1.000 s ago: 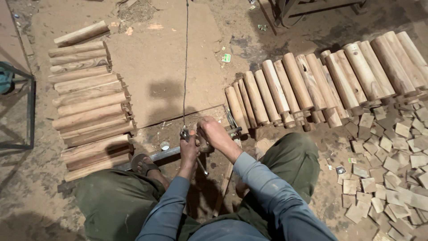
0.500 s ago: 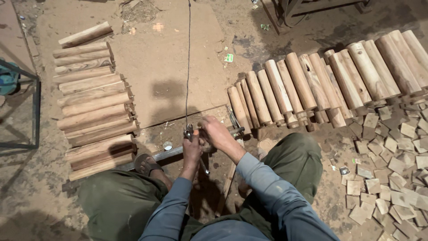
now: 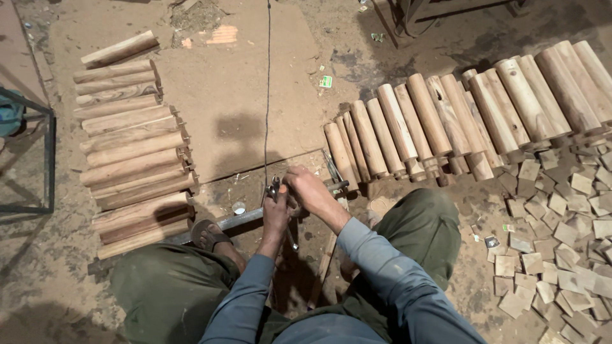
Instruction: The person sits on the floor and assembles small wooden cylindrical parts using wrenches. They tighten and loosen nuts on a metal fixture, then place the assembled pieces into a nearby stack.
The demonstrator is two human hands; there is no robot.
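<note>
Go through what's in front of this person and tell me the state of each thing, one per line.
Left hand: closed on a small metal tool.
Right hand: closed over the same spot.
Metal bar: lying flat on the ground.
Left log stack: lying in a row.
Right log row: side by side.
Wood offcuts: scattered loose.

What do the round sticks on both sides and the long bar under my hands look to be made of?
Round sticks and: bare, unpainted wood, pale tan with grain and cut ends. Long bar: probably metal, grey with a dull sheen.
</note>
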